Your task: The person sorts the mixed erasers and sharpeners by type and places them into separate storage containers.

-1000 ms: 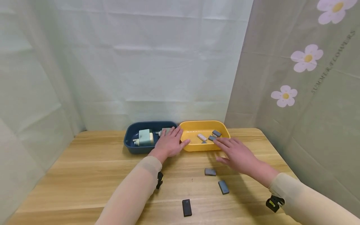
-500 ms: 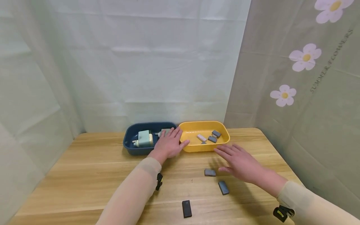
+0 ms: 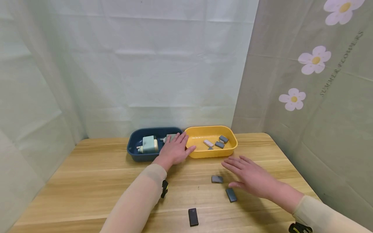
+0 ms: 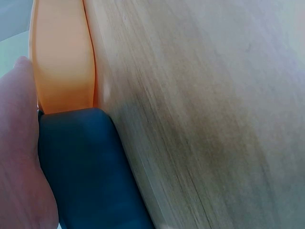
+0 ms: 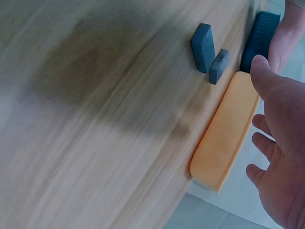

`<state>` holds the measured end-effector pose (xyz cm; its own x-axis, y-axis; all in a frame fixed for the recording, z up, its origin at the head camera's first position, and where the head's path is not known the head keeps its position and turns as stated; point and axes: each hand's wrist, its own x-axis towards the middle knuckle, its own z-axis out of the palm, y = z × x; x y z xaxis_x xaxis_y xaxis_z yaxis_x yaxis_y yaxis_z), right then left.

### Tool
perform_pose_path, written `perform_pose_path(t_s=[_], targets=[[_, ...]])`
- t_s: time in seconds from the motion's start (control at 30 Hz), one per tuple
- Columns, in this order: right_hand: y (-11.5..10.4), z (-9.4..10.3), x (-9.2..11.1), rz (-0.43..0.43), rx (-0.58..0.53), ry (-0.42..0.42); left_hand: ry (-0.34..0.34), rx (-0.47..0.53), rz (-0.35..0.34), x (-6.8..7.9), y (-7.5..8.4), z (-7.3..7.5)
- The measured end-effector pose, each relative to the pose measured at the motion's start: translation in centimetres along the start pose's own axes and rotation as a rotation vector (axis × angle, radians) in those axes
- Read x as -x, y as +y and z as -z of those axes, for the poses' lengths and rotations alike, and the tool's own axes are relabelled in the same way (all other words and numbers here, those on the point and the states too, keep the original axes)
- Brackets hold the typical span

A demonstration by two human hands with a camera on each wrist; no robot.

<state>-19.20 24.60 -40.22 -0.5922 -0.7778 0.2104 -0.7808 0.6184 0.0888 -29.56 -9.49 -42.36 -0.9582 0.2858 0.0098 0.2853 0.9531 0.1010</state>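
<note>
My left hand [image 3: 173, 151] rests with straight fingers at the meeting edges of the dark blue bin [image 3: 140, 158] and the yellow bin [image 3: 211, 153]. It holds nothing I can see. My right hand [image 3: 253, 177] hovers above the table in front of the yellow bin, fingers extended and apart, palm empty in the right wrist view. Under and beside it lie a grey rectangular block [image 3: 217, 179] and a dark blue-grey block [image 3: 231, 195]. A black block [image 3: 193, 217] lies nearer me. Inside the yellow bin are a whitish block [image 3: 208, 143] and several grey pieces [image 3: 220, 144].
In the blue bin sit a pale green boxy item [image 3: 150, 144] with a cream side and a small spout-like end, and a grey-green one [image 3: 170, 137] partly behind my left fingers. Both bins stand at the back of the wooden table [image 3: 96, 181], against hanging cloth [image 3: 175, 64].
My right hand has drawn back from the yellow bin's front rim, toward me and slightly right. My left hand stays in place. The blocks lie as before.
</note>
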Motion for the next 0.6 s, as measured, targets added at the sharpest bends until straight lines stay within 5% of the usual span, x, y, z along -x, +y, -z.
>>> perform_pose_path(t_s=[0.6], targets=[[-1.3,-0.8,2.5,0.009,-0.116,-0.034,-0.006,-0.001,-0.005,0.0,0.0,0.0]])
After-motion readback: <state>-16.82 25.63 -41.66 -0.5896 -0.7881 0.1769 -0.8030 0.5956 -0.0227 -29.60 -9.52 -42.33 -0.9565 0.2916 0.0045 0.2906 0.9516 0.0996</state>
